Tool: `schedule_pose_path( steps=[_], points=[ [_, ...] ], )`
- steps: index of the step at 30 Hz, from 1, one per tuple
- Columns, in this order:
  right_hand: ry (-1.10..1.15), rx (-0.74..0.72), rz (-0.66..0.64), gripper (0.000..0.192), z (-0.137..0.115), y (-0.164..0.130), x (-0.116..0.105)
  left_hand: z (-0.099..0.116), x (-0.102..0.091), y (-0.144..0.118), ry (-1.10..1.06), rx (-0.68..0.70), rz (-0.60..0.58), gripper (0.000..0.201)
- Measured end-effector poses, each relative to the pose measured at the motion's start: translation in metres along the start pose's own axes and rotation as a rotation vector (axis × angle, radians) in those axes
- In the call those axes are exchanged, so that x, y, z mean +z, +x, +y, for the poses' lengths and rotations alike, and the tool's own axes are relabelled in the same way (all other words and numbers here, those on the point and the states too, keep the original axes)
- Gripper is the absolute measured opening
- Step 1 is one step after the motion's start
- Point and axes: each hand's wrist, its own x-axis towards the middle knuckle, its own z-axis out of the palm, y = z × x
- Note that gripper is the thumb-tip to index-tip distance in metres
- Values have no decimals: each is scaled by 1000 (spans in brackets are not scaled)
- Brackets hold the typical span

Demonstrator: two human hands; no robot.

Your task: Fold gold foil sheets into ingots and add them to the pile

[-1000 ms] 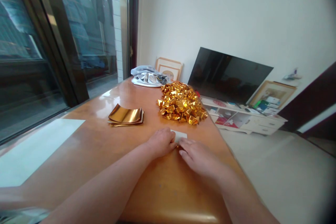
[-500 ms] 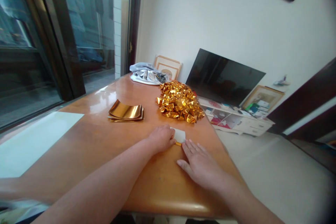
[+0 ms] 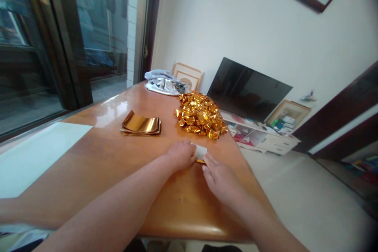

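On the polished wooden bench (image 3: pixel 174 210), my right hand (image 3: pixel 218 175) is touching the right edge of a small paper (image 3: pixel 201 151), its fingers lying close together. My left hand (image 3: pixel 182 155) is curling its fingers at the paper's left edge; whether either hand is pinching it, I cannot tell. The paper is lying between my hands, showing white above and a gold strip along its near edge. To the left, a large white sheet (image 3: pixel 44 157) is lying flat. Farther off, a stack of gold foil sheets (image 3: pixel 141 124) is curving upward, and beside it folded foil pieces (image 3: pixel 202 115) are forming a heap. Beyond, a television (image 3: pixel 249 89) is standing against the wall.
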Motion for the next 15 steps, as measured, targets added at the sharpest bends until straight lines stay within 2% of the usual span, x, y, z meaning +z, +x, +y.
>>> schedule_pose_path(
  steps=[3,7,15],
  points=[
    [24,-3,-16,51,-14,4,10,-1,-2,0,-5,-1,-11,23],
    [-52,11,-33,51,-21,3,19,-7,-4,-1,-18,-20,-30,21],
    [-72,30,-68,56,-28,5,12,-21,-13,-4,-16,-103,-59,20]
  ],
)
